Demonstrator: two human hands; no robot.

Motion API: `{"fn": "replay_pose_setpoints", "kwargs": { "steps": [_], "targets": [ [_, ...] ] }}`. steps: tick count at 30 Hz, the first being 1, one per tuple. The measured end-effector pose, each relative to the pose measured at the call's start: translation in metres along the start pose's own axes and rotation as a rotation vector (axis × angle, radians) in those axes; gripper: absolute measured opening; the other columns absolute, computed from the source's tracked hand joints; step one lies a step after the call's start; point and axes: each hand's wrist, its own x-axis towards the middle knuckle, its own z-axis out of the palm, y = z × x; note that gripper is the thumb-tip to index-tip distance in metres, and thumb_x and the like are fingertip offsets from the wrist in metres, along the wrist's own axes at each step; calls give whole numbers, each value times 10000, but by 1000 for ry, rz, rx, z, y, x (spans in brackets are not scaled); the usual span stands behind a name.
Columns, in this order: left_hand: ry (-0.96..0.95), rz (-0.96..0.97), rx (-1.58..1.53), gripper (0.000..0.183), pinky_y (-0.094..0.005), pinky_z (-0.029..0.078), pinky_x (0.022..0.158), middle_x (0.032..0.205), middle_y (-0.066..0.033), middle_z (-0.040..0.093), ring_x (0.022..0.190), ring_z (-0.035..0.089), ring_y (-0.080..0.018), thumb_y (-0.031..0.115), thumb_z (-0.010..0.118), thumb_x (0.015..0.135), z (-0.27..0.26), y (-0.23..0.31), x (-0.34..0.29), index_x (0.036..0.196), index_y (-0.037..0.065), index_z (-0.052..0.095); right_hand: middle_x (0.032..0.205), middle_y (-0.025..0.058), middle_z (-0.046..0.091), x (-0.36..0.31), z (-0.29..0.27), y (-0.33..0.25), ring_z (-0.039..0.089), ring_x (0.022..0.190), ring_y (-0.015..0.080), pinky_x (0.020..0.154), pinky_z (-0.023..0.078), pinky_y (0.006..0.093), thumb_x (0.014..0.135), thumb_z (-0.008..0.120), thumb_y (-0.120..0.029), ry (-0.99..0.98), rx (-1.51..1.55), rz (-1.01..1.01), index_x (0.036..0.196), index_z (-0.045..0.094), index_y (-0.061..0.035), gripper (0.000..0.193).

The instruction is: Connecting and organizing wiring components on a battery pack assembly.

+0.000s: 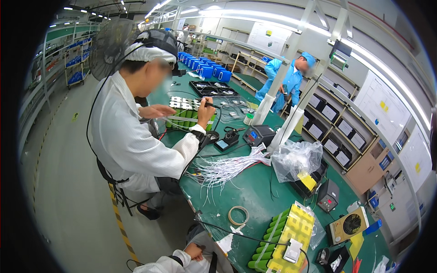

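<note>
Battery pack (293, 227) lies yellow face up on the surface (207, 204), likely for easy access, while left of it the person's left hand (194, 251) rests, whether closed I cannot tell, the right hand unseen.

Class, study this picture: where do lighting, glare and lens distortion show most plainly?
Head view: the tube light at upper right burns out to white and bends along the fisheye rim; bright glints break up the clear plastic bag; black vignetting swallows the corners; the yellow-topped battery pack at lower right looks well lit.
</note>
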Motion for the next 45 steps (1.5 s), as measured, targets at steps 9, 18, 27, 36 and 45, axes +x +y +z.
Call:
{"fn": "replay_pose_setpoints", "kwargs": {
  "steps": [9,18,27,36,45],
  "targets": [
    [13,15,3,503,-276,440,371,614,-112,663,428,599,-166,414,547,882,4,0,8,682,-40,630,646,35,551,-10,-1,-2,464,618,65,514,383,248,825,601,-20,59,68,-27,720,540,20,129],
    [117,90,-35,447,-297,424,361,590,-132,643,408,577,-185,367,547,892,16,-9,21,784,-60,622,578,61,582,-10,-4,10,495,546,75,490,409,263,825,642,-123,152,7,-94,761,616,79,213],
    [234,209,0,424,-316,428,388,593,-140,633,430,576,-201,348,527,897,17,-35,49,790,-48,635,601,6,556,-13,-8,-7,447,534,53,477,367,237,875,608,-131,92,144,-42,746,609,51,223],
    [288,279,72,405,-335,433,415,596,-147,623,452,576,-217,330,506,901,11,-54,65,796,-36,648,530,-5,507,-14,-14,-17,419,503,47,454,339,253,831,630,-120,109,81,-51,742,622,55,197],
    [296,231,51,393,-382,465,462,580,-175,612,471,588,-260,279,501,886,7,-56,69,770,-59,664,514,14,490,-15,-16,-22,409,498,55,455,336,260,823,639,-127,105,60,-41,734,615,55,204]
  ]
}}
